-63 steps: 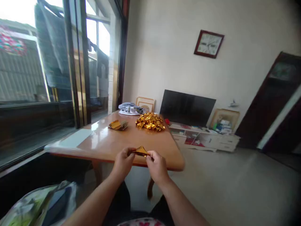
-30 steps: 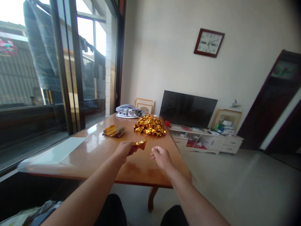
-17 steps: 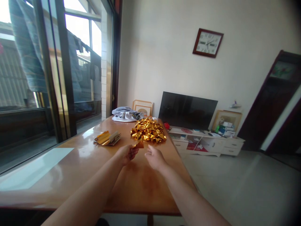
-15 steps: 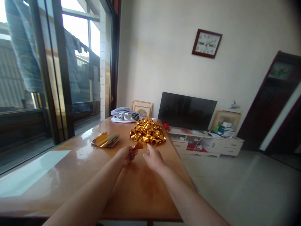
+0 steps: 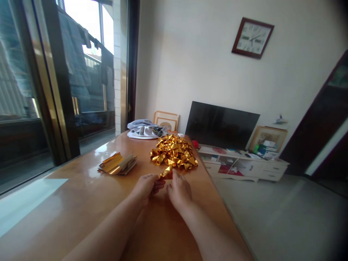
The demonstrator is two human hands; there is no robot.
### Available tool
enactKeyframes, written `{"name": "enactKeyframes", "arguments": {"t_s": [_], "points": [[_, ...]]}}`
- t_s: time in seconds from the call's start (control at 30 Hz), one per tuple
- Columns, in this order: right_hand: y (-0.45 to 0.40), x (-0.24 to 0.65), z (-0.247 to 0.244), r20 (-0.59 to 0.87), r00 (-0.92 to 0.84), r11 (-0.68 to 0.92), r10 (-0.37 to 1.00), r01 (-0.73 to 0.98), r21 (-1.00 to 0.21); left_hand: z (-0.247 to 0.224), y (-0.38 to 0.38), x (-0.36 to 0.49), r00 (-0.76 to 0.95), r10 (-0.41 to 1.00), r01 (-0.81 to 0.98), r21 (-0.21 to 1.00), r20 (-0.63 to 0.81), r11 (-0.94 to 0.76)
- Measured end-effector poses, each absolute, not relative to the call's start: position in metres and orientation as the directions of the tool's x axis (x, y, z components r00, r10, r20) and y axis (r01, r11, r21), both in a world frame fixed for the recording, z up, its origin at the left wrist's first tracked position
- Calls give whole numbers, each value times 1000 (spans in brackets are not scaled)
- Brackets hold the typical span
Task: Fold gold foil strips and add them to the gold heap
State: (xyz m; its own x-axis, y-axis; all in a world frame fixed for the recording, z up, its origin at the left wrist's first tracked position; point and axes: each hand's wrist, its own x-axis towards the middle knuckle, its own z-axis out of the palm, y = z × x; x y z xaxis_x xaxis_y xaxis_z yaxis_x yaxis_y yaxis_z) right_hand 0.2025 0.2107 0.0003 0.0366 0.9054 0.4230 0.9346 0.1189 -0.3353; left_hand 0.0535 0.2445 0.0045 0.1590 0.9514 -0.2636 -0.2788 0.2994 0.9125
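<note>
Just below the centre of the frame, the person's left hand (image 5: 148,185) pinches a folded gold foil piece (image 5: 166,173) above the counter (image 5: 108,206), while the right hand (image 5: 179,190), fingers curled, meets its right edge, though whether it grips cannot be told. A pile of folded gold foil pieces (image 5: 175,150) lies just beyond, at centre; at centre left sits a stack of foil sheets (image 5: 115,165), with folded clothes (image 5: 144,129) farther back.

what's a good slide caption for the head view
Left hand gripping a folded gold foil piece, right hand beside it, before a shiny gold foil heap on a glossy brown table.
</note>
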Motion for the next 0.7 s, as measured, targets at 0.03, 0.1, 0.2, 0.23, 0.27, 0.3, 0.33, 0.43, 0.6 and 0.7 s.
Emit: {"name": "enactKeyframes", "arguments": {"t_s": [0.03, 0.1, 0.2, 0.23, 0.27, 0.3, 0.33, 0.43, 0.6, 0.7], "points": [[210, 204, 2, 436, 31, 128, 900, 934, -332, 5, 243, 54, 152, 956, -249, 926, -251, 283], [209, 206, 5, 446, 35, 129, 894, 934, -334, 7, 240, 56, 135, 965, -197, 949, -224, 248], [207, 210, 8, 416, 68, 91, 907, 932, -351, 8, 237, 59, 113, 979, -145, 972, -170, 186], [207, 212, 9, 402, 77, 78, 912, 931, -355, 8, 236, 60, 112, 982, -134, 977, -154, 168], [207, 213, 9, 390, 83, 68, 917, 931, -358, 7, 236, 61, 115, 983, -125, 980, -140, 154], [206, 214, 9, 381, 88, 60, 920, 931, -360, 7, 235, 62, 122, 984, -118, 982, -130, 145], [206, 214, 9, 374, 93, 53, 923, 931, -361, 6, 234, 63, 131, 984, -113, 984, -121, 136], [206, 216, 9, 352, 113, 27, 929, 928, -371, 5, 232, 67, 144, 985, -101, 989, -96, 111], [206, 218, 10, 307, 120, 15, 944, 914, -405, 5, 231, 69, 155, 982, -102, 987, -104, 120], [206, 218, 9, 304, 125, 9, 945, 914, -406, 4, 232, 69, 160, 980, -113, 984, -119, 138]]}}
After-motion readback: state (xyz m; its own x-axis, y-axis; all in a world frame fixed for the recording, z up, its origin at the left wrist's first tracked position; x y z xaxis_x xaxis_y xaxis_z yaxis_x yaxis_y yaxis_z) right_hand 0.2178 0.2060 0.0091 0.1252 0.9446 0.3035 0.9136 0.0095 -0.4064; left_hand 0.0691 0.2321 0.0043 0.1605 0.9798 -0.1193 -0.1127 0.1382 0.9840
